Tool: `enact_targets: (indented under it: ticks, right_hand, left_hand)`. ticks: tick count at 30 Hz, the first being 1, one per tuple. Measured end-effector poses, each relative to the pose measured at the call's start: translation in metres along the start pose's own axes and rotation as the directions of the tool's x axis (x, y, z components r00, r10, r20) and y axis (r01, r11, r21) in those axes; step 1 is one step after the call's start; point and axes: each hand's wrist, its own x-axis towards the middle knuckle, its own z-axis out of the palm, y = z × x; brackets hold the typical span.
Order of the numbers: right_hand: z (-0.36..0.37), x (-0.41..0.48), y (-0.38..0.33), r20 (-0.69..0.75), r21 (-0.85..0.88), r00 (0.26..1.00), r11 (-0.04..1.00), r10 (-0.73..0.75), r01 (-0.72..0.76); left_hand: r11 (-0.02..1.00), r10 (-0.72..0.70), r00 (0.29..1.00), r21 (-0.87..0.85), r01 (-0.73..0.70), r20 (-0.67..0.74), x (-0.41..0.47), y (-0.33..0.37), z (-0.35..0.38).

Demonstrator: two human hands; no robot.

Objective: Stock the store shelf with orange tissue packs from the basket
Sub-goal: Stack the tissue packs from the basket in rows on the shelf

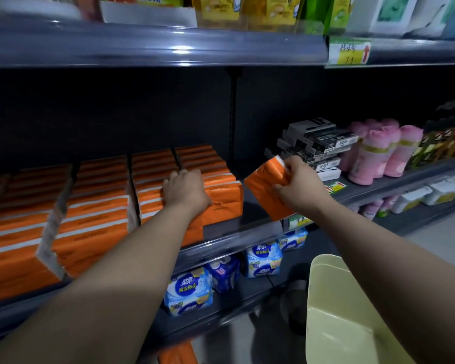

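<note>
Several rows of orange tissue packs (100,206) stand on the middle shelf (247,233), filling its left part. My left hand (185,191) rests on top of the rightmost rows, fingers curved over the pack tops. My right hand (301,185) grips one orange tissue pack (267,187) by its right edge, holding it tilted in the air over the bare shelf space right of the rows. The pale yellow basket (334,311) sits at the lower right under my right forearm. Another orange pack (177,354) shows at the bottom edge.
Black-and-white boxes (315,145) and pink rolls (378,151) stand right of the gap. Blue-and-white packs (188,292) fill the lower shelf. The upper shelf (168,46) carries yellow packages and a price tag (350,52).
</note>
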Motion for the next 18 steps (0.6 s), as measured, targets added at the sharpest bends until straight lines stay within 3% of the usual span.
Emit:
enact_targets:
  ticks: [5, 8, 11, 18]
  right_hand:
    - [-0.004, -0.005, -0.003, 0.064, 0.027, 0.996, 0.998, -0.065, 0.064]
    - [-0.004, -0.006, -0.009, 0.155, 0.027, 0.981, 0.993, -0.118, 0.115]
    - [0.006, -0.007, -0.018, 0.209, 0.023, 0.965, 0.988, -0.156, 0.155]
    - [0.057, 0.002, -0.034, 0.28, -0.095, 0.925, 0.951, -0.258, 0.294]
  left_hand:
    - [0.998, -0.018, 0.997, -0.053, 0.022, 0.074, 0.001, 0.0, -0.008]
    - [0.973, -0.039, 0.993, -0.223, 0.064, 0.114, 0.0, -0.007, -0.017]
    - [0.928, -0.03, 0.998, -0.371, 0.047, 0.051, -0.008, -0.019, -0.027]
    - [0.957, 0.092, 0.988, -0.265, -0.123, -0.124, -0.048, -0.053, -0.038]
